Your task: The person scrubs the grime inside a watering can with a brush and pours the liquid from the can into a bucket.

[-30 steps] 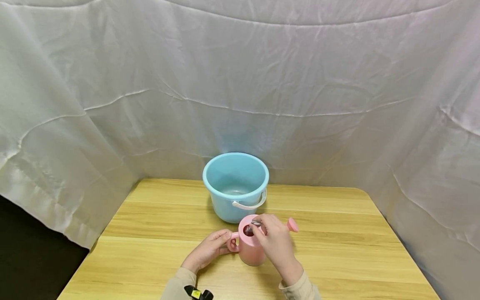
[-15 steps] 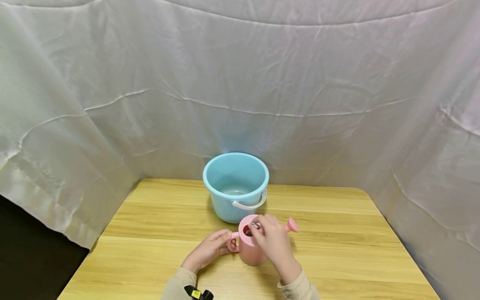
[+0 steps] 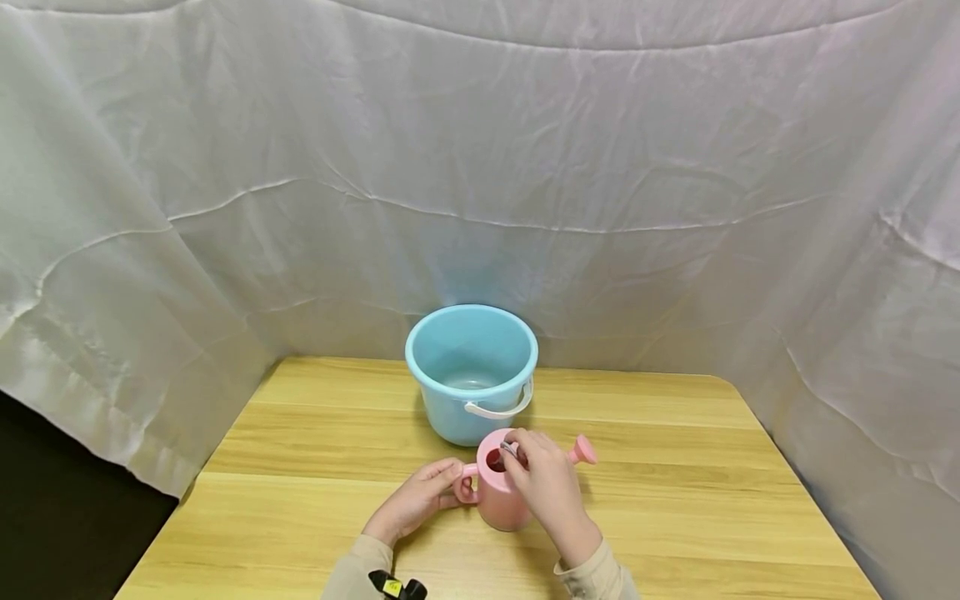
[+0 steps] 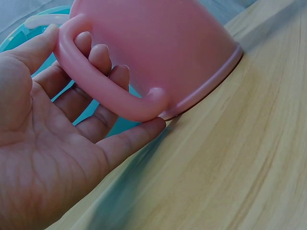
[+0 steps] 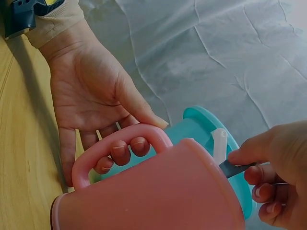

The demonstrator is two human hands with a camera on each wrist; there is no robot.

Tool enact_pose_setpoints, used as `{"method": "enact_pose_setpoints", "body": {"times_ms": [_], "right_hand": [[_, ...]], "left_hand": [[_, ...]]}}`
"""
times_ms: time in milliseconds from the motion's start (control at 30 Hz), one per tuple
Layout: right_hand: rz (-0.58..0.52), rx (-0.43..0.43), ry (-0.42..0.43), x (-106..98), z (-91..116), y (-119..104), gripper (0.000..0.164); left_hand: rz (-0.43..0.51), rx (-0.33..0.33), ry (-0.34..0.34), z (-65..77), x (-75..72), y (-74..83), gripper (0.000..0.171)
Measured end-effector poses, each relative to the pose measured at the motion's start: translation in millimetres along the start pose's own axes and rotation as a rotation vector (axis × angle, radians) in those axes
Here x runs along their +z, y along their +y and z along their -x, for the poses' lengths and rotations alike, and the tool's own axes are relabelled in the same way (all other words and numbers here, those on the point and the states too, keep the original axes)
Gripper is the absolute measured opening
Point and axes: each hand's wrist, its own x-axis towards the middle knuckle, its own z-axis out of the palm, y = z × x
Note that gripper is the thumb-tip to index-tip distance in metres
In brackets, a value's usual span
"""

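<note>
A pink watering can (image 3: 504, 507) stands upright on the wooden table, its round sprinkler head (image 3: 585, 450) out to the right. My left hand (image 3: 422, 497) holds the can's loop handle (image 4: 103, 88), several fingers passed through the loop and the thumb on top of it. Over the can's top opening, my right hand (image 3: 551, 483) pinches a thin flat grey handle (image 5: 234, 168) between thumb and fingers. The handle's lower end goes down into the opening and is hidden, so I cannot tell what kind of tool it is.
Right behind the can is a light blue bucket (image 3: 453, 417), its white carrying handle (image 3: 498, 414) hanging down in front. Grey curtains (image 3: 480, 167) enclose the table (image 3: 675, 500) at the back and sides. A black device (image 3: 397, 587) is on the left cuff.
The grey handle tilts and shifts slightly within the can's opening as my right hand makes small movements. The left hand, watering can and bucket keep their places.
</note>
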Motion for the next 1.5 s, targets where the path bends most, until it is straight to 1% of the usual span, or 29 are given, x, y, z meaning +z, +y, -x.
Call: {"method": "enact_pose_setpoints", "body": {"times_ms": [67, 133, 267, 400, 533, 633, 867, 933, 1100, 1167, 1367, 1500], "right_hand": [[-0.001, -0.007, 0.013, 0, 0, 0, 0.017], [-0.01, -0.029, 0.043, 0, -1, 0, 0.019], [-0.05, -0.1, 0.134, -1, -2, 0, 0.022], [-0.113, -0.165, 0.231, -5, -4, -3, 0.024], [-0.163, -0.208, 0.293, -10, -5, -7, 0.027], [-0.183, -0.213, 0.298, -13, -6, -8, 0.028], [-0.243, -0.149, 0.241, -14, -4, -7, 0.021], [-0.255, -0.149, 0.237, -14, -4, -6, 0.02], [-0.294, -0.173, 0.233, -12, -4, -6, 0.02], [-0.303, -0.187, 0.234, -12, -4, -7, 0.021], [-0.303, -0.219, 0.252, -12, -4, -8, 0.021], [-0.293, -0.235, 0.271, -11, -6, -10, 0.021]], "left_hand": [[-0.001, 0.002, 0.0, -0.1, 0.1, 0.2, 0.034], [-0.001, 0.002, 0.0, -0.2, 0.1, 0.1, 0.034], [-0.004, 0.005, 0.0, -0.5, 0.1, 0.2, 0.034], [-0.003, 0.003, 0.0, -0.7, 0.0, 0.1, 0.034], [0.0, 0.001, -0.001, -0.6, -0.1, -0.1, 0.034], [0.0, 0.004, -0.006, -0.2, -0.1, -0.1, 0.034], [-0.002, 0.008, 0.0, 0.2, -0.2, 0.3, 0.034], [-0.004, 0.009, 0.003, 0.2, 0.1, 0.6, 0.036], [-0.011, 0.01, 0.008, 0.3, 0.1, 0.2, 0.049], [-0.012, 0.012, 0.007, 0.4, 0.0, 0.0, 0.05], [-0.002, 0.008, -0.004, 0.3, -0.9, -0.7, 0.035], [-0.005, 0.0, -0.005, -1.0, -1.4, -1.0, 0.033]]}}
